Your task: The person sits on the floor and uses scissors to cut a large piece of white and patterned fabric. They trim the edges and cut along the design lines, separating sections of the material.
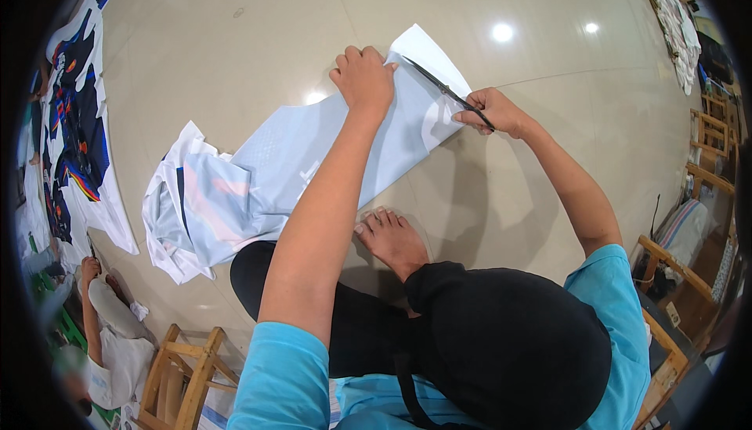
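Observation:
A long strip of pale blue and white printed fabric [290, 156] lies on the floor in front of me, bunched up at its left end. My left hand [363, 77] presses flat on the fabric near its far end. My right hand [493, 110] grips a pair of dark scissors [439, 85], whose blades reach left across the fabric's far white edge toward my left hand. My bare foot [392, 238] rests on the floor just below the fabric.
The floor is glossy beige tile [509, 195]. More printed fabric pieces [74, 132] lie along the left, and another pile [677, 23] at the far right. Another person sits at the lower left [110, 336]. Wooden chairs [184, 375] stand at lower left and along the right [705, 156].

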Demonstrator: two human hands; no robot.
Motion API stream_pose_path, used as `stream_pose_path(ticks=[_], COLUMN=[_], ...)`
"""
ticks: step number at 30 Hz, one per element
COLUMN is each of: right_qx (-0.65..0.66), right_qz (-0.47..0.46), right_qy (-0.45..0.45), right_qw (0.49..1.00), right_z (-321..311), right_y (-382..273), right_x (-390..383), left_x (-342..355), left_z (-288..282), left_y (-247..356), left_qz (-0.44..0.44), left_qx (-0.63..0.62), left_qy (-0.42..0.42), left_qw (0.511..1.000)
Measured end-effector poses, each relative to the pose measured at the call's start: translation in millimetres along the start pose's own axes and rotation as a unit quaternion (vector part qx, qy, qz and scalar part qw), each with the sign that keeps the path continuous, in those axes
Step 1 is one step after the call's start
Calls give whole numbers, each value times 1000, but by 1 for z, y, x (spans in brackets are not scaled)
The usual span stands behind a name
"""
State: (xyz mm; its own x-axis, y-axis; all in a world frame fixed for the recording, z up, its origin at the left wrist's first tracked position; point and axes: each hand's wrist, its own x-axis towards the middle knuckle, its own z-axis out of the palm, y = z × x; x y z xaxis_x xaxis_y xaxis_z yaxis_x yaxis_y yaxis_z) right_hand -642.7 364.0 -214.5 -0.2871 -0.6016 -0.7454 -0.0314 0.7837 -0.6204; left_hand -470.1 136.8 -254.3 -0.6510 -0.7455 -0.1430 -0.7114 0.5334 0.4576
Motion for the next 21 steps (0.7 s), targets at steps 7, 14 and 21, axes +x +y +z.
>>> stream_pose_path(ticks=[7, 14, 21], right_qx=[11, 11, 10], right_qz=[0, 3, 3], right_qy=[-13, -17, -27], right_qw=[1000, 1000, 1000], right_z=[-4, -3, -7], right_y=[2, -3, 0], right_x=[0, -1, 1], left_x=[18, 21, 20], left_z=[-16, -2, 3], left_y=[3, -6, -7], left_qz=[-46, -139, -156], left_qx=[-119, -281, -323], left_qy=[-139, -88, -89], left_qw=[982, 946, 929])
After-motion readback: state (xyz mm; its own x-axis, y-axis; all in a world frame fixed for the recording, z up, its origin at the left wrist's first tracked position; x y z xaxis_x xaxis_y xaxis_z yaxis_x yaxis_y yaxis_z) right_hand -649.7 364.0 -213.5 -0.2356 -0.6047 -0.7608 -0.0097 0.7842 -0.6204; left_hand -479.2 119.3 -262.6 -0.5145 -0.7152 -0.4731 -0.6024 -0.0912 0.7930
